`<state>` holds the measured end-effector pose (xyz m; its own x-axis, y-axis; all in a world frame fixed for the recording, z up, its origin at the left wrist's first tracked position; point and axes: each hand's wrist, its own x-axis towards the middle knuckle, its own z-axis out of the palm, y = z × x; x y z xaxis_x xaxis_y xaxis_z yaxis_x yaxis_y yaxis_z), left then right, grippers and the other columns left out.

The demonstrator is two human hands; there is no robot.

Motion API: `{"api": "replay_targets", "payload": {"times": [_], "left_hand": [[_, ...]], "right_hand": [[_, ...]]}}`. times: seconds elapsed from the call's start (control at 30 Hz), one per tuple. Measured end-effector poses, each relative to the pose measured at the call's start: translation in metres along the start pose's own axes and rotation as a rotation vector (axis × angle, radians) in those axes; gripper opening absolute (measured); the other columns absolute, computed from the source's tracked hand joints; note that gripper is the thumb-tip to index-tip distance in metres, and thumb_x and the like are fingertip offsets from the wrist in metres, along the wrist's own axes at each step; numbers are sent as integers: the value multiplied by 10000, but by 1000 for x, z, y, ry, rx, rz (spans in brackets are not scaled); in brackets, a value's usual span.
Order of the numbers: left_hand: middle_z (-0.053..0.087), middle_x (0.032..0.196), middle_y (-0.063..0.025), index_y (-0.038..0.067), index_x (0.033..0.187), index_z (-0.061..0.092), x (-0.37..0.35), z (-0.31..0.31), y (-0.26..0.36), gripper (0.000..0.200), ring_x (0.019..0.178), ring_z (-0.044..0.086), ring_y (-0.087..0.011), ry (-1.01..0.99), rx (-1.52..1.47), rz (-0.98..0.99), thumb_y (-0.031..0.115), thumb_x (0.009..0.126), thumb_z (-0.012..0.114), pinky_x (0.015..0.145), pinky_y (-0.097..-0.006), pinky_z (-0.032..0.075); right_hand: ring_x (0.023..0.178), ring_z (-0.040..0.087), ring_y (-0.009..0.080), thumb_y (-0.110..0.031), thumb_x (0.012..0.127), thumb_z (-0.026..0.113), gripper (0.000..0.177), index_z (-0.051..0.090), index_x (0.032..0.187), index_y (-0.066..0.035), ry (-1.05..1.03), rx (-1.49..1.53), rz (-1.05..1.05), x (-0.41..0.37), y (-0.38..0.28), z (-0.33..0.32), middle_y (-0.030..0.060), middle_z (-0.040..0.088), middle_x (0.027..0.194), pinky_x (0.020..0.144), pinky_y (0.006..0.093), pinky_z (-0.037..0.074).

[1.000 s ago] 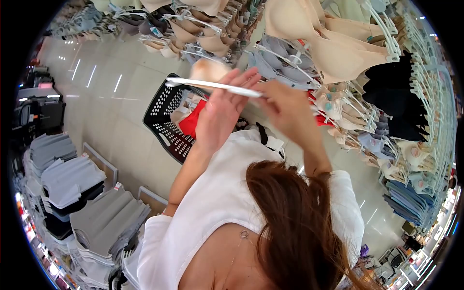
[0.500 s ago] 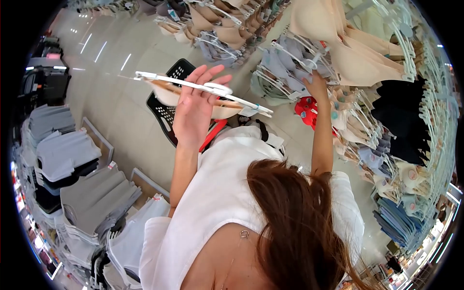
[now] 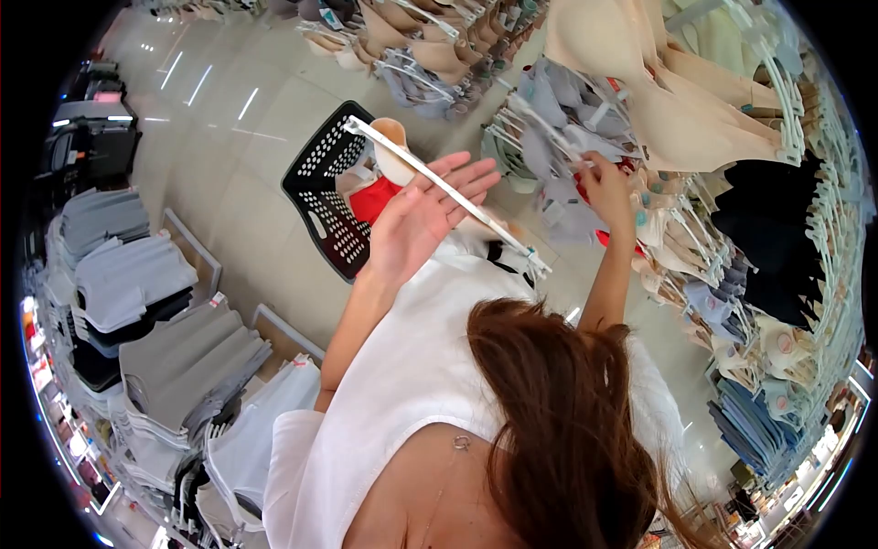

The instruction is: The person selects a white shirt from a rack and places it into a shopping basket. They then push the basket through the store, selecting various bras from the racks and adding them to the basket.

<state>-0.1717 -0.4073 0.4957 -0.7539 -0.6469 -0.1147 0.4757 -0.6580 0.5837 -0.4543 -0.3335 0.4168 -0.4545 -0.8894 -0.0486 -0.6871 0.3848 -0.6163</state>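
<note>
My left hand point(image 3: 412, 220) is held palm up with its fingers stretched, carrying a white hanger point(image 3: 393, 151) that lies slantwise across it. A beige bra point(image 3: 391, 151) hangs from this hanger, partly behind my hand. At the rack on the right, the fingers of my right hand point(image 3: 605, 192) are closed at the end of another white hanger point(image 3: 540, 119), which bears a grey-lilac bra point(image 3: 569, 215), blurred by motion. Below my left hand is a black perforated basket point(image 3: 315, 174) with something red point(image 3: 370, 199) in it.
Beige bras point(image 3: 677, 101) and black garments point(image 3: 764, 220) hang close by on the right. Farther ahead is another rack of bras point(image 3: 430, 55). Stacks of folded grey clothes point(image 3: 183, 361) fill the left side, with metal rails point(image 3: 194, 247) jutting toward the tiled floor point(image 3: 219, 165).
My left hand has moved right, and its hanger now slants more steeply. More of the basket shows. My right hand has moved slightly down, with the grey-lilac bra swinging out from the rack.
</note>
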Motion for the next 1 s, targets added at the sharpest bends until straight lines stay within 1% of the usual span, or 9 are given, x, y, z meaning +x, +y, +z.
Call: {"api": "replay_targets", "payload": {"times": [0.1, 0.27, 0.47, 0.6, 0.67, 0.73, 0.83, 0.87, 1.0], "left_hand": [[270, 1366, -295, -70, 1310, 291, 6, -6, -6, 724, 1289, 281, -374, 36, -31, -109, 410, 812, 503, 1062, -392, 252], [412, 1296, -243, -87, 1236, 376, 18, -37, -27, 581, 1219, 399, -332, 71, -243, -172, 363, 870, 412, 1033, -379, 298], [590, 1068, -188, -22, 1015, 564, 13, -49, -31, 414, 1139, 467, -384, 292, -287, 67, 340, 873, 423, 1017, -470, 308], [600, 866, -107, 30, 934, 585, -8, -62, -25, 357, 982, 563, -323, 408, -270, 166, 347, 868, 433, 999, -462, 341], [545, 773, -66, 49, 886, 554, -17, -56, -18, 307, 799, 530, -237, 433, -287, 215, 329, 870, 428, 882, -399, 386], [409, 658, -24, 74, 772, 464, -27, -54, -13, 257, 632, 392, -154, 396, -462, 256, 304, 877, 416, 694, -311, 359], [359, 634, -9, 74, 724, 413, -36, -47, -13, 246, 595, 359, -123, 408, -601, 345, 263, 880, 433, 648, -270, 336], [355, 632, -7, 78, 723, 416, -38, -46, -14, 233, 587, 356, -113, 446, -590, 358, 250, 878, 444, 642, -264, 333], [368, 633, -8, 84, 724, 414, -37, -41, -18, 233, 593, 361, -117, 513, -536, 382, 265, 862, 468, 636, -270, 337]], "right_hand": [[462, 438, 174, -176, 837, 571, 198, 574, 959, -21, -51, 270, 18, -25, -41, 2, 131, 526, 569, 475, 302, 370], [461, 442, 188, -102, 831, 568, 145, 582, 956, -30, -324, 427, -147, -39, -110, 9, 134, 514, 584, 488, 301, 389], [839, 546, 130, -132, 840, 550, 253, 592, 1080, -66, -490, 616, -534, -2, -68, 38, 40, 575, 946, 714, 235, 424], [780, 566, 134, -252, 883, 462, 297, 627, 993, -30, -509, 966, 246, 53, 61, 120, 35, 596, 867, 731, 255, 435], [747, 573, 131, -269, 817, 531, 338, 609, 1032, -20, -504, 237, 414, 78, 201, 213, 65, 608, 841, 740, 261, 449], [862, 597, 203, -284, 721, 616, 530, 519, 1153, 6, -601, 63, 634, 81, 257, 257, 141, 611, 975, 802, 276, 453], [1065, 538, 300, -302, 660, 678, 717, 415, 1255, -1, -249, -99, 399, 65, 280, 288, 192, 547, 1151, 915, 348, 407], [1271, 337, 312, -317, 661, 685, 828, 293, 1346, -67, -437, 65, 447, 64, 274, 282, 187, 341, 1373, 991, 495, 302], [1351, 122, 299, -322, 650, 677, 879, 218, 1374, -127, -501, -150, 559, 58, 222, 265, 99, 138, 1472, 1016, 618, 143]]}}
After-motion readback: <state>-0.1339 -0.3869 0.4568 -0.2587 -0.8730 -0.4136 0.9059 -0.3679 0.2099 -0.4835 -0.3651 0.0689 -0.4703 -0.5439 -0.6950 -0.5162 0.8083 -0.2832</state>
